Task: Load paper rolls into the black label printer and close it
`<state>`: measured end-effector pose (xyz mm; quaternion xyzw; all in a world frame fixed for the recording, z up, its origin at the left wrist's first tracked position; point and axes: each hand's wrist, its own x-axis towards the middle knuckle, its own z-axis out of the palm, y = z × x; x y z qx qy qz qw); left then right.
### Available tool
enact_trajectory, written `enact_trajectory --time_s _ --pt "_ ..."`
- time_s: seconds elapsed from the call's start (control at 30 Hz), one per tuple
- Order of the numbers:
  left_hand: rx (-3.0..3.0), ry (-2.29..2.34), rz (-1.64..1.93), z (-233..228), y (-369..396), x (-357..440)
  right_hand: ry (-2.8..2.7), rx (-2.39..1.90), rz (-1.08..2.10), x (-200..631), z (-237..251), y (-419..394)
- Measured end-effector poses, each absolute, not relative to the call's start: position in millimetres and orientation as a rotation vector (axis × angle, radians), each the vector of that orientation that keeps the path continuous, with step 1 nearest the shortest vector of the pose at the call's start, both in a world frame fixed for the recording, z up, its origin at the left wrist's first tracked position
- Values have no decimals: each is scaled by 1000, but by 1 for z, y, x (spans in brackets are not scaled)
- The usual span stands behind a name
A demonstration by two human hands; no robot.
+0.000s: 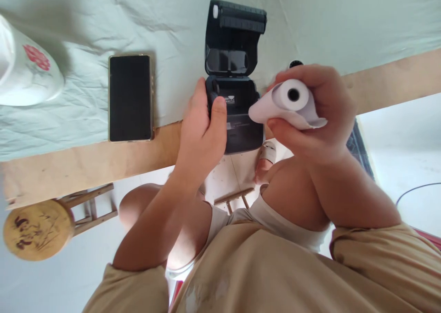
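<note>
A small black printer (232,69) stands at the table's near edge with its lid flipped open toward the far side. My left hand (201,129) grips the printer's left front corner, thumb resting on its top. My right hand (317,115) holds a white paper roll (291,99) just right of the printer, above the table edge. The roll's dark core faces me and a loose end of paper hangs off it to the right.
A dark phone (130,97) lies face up left of the printer on the pale green cloth (138,9). A white mug with a red flower (24,69) stands at far left. A wooden stool (37,228) sits on the floor below the wooden table edge (86,166).
</note>
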<state>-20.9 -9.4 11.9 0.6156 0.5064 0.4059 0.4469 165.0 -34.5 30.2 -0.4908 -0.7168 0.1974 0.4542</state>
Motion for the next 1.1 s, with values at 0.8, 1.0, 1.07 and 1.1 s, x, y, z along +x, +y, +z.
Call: enact_trajectory --time_s 0.8,1.0,1.07,1.1 --pt "2027 861 974 39 -12 -20 -1228 -1158 1526 157 35 -27" --pt "2013 883 1001 35 -10 -22 -1182 -1164 1531 163 37 -26" --pt "2016 874 1027 32 -9 -23 -1144 -1116 1570 164 37 -26" --pt "2019 869 1049 30 -9 -23 -1130 -1091 1592 165 37 -26"
